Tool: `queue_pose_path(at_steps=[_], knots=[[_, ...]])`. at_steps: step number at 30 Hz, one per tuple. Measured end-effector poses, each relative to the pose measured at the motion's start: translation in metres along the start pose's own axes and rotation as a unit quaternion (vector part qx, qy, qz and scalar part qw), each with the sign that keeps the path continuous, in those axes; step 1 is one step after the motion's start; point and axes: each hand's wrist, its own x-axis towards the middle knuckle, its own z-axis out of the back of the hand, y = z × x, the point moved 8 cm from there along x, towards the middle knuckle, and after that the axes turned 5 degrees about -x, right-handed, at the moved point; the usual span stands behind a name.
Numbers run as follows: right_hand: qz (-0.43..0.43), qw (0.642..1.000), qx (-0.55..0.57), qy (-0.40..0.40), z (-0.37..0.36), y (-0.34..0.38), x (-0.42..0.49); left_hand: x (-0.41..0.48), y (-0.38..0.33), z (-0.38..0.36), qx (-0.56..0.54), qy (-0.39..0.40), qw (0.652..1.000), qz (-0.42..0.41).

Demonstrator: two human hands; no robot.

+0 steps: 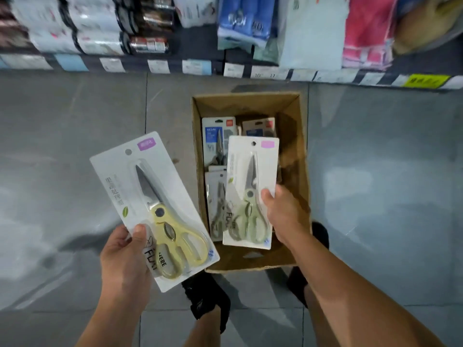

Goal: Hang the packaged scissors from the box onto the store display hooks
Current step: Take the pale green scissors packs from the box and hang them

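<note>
Grey floor (75, 121) bears box (292, 126) beside shelves (175, 66).

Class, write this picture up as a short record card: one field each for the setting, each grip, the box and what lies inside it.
setting: shop aisle, grey tiled floor, shelf edge with price labels ahead
left grip: holds yellow-handled scissors pack by its lower end, thumb on the front, beside the box
right grip: holds pale green scissors pack over the box
box: open cardboard, on the floor
inside: more packs, including a blue-labelled pack
display hooks: none in view
</note>
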Motion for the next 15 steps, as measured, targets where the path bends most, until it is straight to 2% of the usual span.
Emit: queue_pose_path(at_steps=[3, 8, 11, 15], knots=[[0.040, 0.998, 0.052, -0.021, 0.066, 0.063, -0.052, -0.044, -0.062, -0.014, 0.027, 0.040, 0.999, -0.016], [0.099, 0.985, 0.096, -0.102, 0.192, 0.175, -0.172, -0.139, -0.193, -0.043, 0.093, 0.110, 0.981, -0.130], [0.125, 0.976, 0.101, -0.143, 0.255, 0.213, -0.236, -0.200, -0.259, -0.053, 0.118, 0.147, 0.962, -0.196], [0.124, 0.965, 0.144, -0.180, 0.322, 0.232, -0.320, -0.274, -0.317, -0.066, 0.119, 0.200, 0.944, -0.232]])
